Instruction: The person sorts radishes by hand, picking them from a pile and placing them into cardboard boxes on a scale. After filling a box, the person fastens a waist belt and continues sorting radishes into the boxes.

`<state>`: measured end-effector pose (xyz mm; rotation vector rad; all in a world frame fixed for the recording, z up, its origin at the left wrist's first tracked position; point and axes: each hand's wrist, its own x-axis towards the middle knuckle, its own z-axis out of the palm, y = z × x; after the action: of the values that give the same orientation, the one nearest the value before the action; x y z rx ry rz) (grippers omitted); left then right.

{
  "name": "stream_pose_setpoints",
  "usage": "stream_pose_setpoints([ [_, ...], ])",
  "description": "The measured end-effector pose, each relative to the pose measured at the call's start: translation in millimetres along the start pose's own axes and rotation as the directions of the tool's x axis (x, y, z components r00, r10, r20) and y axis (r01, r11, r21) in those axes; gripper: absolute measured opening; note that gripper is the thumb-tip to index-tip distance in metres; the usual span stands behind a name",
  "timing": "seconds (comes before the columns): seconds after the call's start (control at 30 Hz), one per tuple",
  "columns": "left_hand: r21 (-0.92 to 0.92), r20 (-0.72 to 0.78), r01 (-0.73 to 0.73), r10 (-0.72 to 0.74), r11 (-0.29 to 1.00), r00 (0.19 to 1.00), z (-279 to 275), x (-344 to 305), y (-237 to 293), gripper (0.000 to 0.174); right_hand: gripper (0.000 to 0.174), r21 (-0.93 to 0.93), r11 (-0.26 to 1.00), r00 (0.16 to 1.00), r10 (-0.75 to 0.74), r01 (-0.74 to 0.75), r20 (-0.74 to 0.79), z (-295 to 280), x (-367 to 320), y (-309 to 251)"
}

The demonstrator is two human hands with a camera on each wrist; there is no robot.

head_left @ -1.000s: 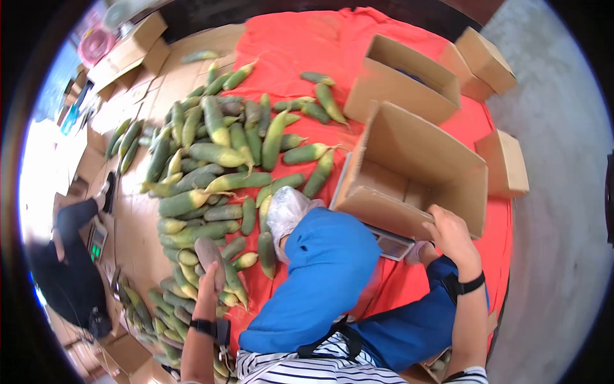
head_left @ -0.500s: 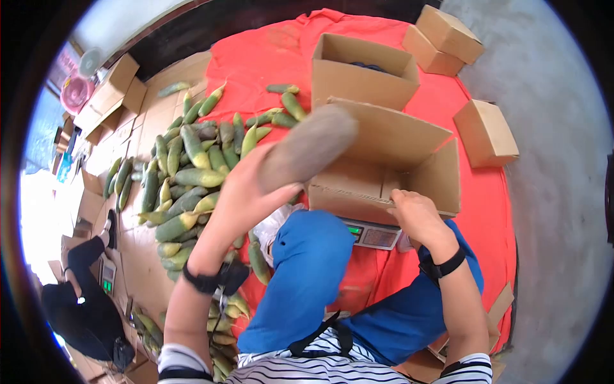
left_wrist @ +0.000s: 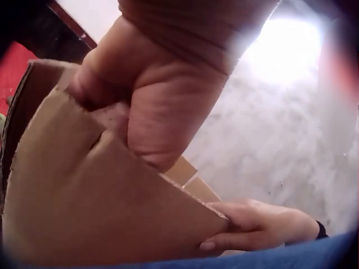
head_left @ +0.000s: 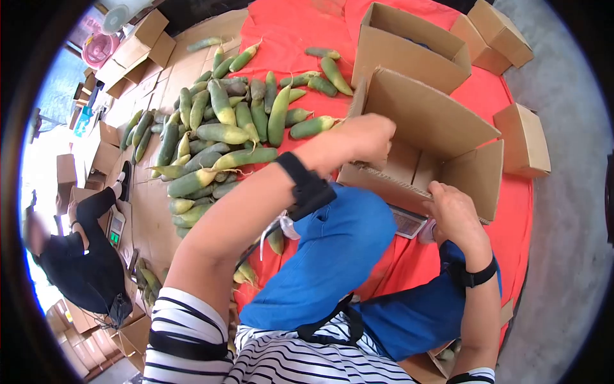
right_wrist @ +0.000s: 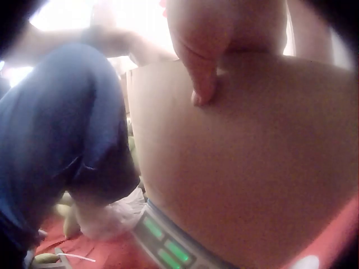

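An open cardboard box (head_left: 441, 121) stands on a digital scale (head_left: 408, 222). My left hand (head_left: 366, 139) reaches over its near left edge, wrist bent and fingers pointing down inside. In the left wrist view the fingertips of this hand are hidden behind the box wall, and I cannot tell whether it holds a radish. My right hand (head_left: 455, 214) grips the near rim of the box, with the thumb on the outer wall in the right wrist view. Left of the box lies a big pile of green radishes (head_left: 220, 132).
Another open box (head_left: 409, 54) stands behind, and smaller boxes (head_left: 524, 141) line the right side of the red cloth (head_left: 307, 25). My raised knee (head_left: 358, 217) is close against the near box. At far left sits a person (head_left: 83, 269) in dark clothes beside another scale (head_left: 116, 229).
My left hand lifted a radish from the pile and carried it right to the box; the radish is now out of sight. The right hand stays on the rim.
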<state>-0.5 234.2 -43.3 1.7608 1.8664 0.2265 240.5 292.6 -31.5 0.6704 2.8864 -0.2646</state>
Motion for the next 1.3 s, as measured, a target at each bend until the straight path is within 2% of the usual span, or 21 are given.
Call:
stream_pose_setpoints([
  [0.03, -0.132, -0.269, -0.15, 0.11, 0.98, 0.957, -2.1, -11.7, -6.5, 0.031, 0.019, 0.007, 1.0, 1.0, -0.007, 0.006, 0.01, 0.9, -0.1, -1.1],
  [0.1, -0.262, -0.522, -0.27, 0.099, 0.927, 0.847, -15.5, -49.4, -14.6, 0.025, 0.019, 0.001, 1.0, 0.998, -0.018, 0.018, -0.066, 4.7, -1.2, -0.2],
  [0.17, -0.39, -0.614, -0.234, -0.062, 0.891, 0.787, -18.3, -94.5, -33.6, 0.024, 0.019, 0.03, 0.999, 0.998, -0.023, 0.025, -0.06, 6.6, -0.5, 0.5],
  [0.2, -0.475, -0.569, -0.131, -0.19, 0.87, 0.8, -11.4, -115.6, -57.9, 0.023, 0.019, 0.047, 0.999, 0.998, -0.024, 0.027, -0.066, 6.1, 1.0, 0.3],
  [0.23, -0.502, -0.596, -0.074, -0.283, 0.862, 0.752, 2.1, -137.1, -79.9, 0.024, 0.019, 0.052, 0.999, 0.997, -0.009, 0.013, -0.074, 5.6, 1.0, -1.9],
  [0.3, -0.45, -0.537, 0.309, -0.531, 0.838, 0.656, 47.3, -183.1, -126.5, 0.027, 0.019, 0.061, 0.998, 0.997, -0.003, 0.008, -0.076, 2.4, 0.6, -3.6],
  [0.33, -0.469, -0.451, 0.399, -0.602, 0.788, 0.659, 80.0, -208.7, -153.0, 0.029, 0.02, 0.069, 0.998, 0.997, 0.016, -0.01, -0.081, 1.9, 0.7, -3.4],
  [0.4, -0.275, -0.333, 0.605, -0.664, 0.748, 0.67, 161.9, -268.5, -209.7, 0.041, 0.02, 0.07, 0.997, 0.998, 0.033, -0.03, -0.051, 2.2, 1.9, -2.4],
  [0.47, -0.232, -0.096, 0.864, -0.895, 0.446, 0.436, 224.6, -312.6, -227.8, 0.045, 0.02, 0.116, 0.991, 0.997, 0.065, -0.06, -0.033, 1.2, 3.3, -3.1],
  [0.53, -0.256, -0.082, 0.905, -0.94, 0.341, 0.331, 283.1, -352.5, -243.1, 0.059, 0.02, 0.109, 0.993, 0.996, 0.059, -0.052, -0.06, 2.2, 5.7, 0.5],
  [0.67, -0.412, 0.02, 0.887, -0.971, 0.21, 0.239, 336.5, -368.5, -242.4, 0.068, 0.019, 0.152, 0.986, 0.996, 0.079, -0.072, -0.039, -1.7, 8.5, -5.2],
  [0.73, -0.5, -0.037, 0.849, -0.984, 0.171, 0.176, 349.8, -365.6, -242.8, 0.073, 0.019, 0.156, 0.984, 0.996, 0.088, -0.084, -0.017, -4.9, 9.9, -7.8],
  [0.77, -0.505, -0.036, 0.846, -0.983, 0.172, 0.178, 354.3, -363.9, -243.4, 0.073, 0.019, 0.168, 0.98, 0.994, 0.105, -0.104, 0.001, -6.6, 10.0, -8.5],
  [0.83, -0.498, 0.02, 0.864, -0.996, 0.07, 0.092, 341.2, -348.4, -233.1, 0.074, 0.019, 0.167, 0.98, 0.994, 0.107, -0.104, -0.008, -6.7, 9.9, -9.0],
  [0.87, -0.501, 0.006, 0.861, -0.995, 0.085, 0.102, 335.8, -342.0, -227.4, 0.074, 0.019, 0.172, 0.98, 0.994, 0.108, -0.102, -0.022, -6.0, 10.2, -8.3],
  [0.93, -0.511, -0.023, 0.837, -0.977, 0.195, 0.214, 325.7, -331.8, -213.7, 0.072, 0.019, 0.17, 0.981, 0.994, 0.103, -0.094, -0.046, -2.9, 8.5, -4.7],
  [1.07, -0.426, -0.129, 0.839, -0.941, 0.338, 0.314, 294.8, -314.9, -190.6, 0.066, 0.019, 0.164, 0.984, 0.996, 0.078, -0.069, -0.05, -3.7, 8.9, -1.8],
  [1.13, -0.524, -0.388, 0.635, -0.823, 0.567, 0.415, 280.7, -314.8, -182.7, 0.059, 0.02, 0.151, 0.988, 0.996, 0.056, -0.046, -0.069, -1.3, 7.8, 1.0],
  [1.17, -0.542, -0.417, 0.622, -0.824, 0.565, 0.384, 249.8, -307.0, -165.2, 0.053, 0.02, 0.14, 0.99, 0.996, 0.041, -0.03, -0.077, 0.9, 7.3, 2.8],
  [1.23, -0.698, -0.477, 0.407, -0.806, 0.59, 0.351, 207.1, -297.5, -153.1, 0.053, 0.022, 0.116, 0.993, 0.997, 0.008, 0.002, -0.083, 2.2, 5.4, 3.7],
  [1.3, -0.544, -0.685, 0.356, -0.647, 0.76, 0.334, 131.4, -278.4, -116.9, 0.053, 0.022, 0.11, 0.994, 0.996, 0.021, -0.011, -0.087, 3.0, 4.8, 2.7],
])
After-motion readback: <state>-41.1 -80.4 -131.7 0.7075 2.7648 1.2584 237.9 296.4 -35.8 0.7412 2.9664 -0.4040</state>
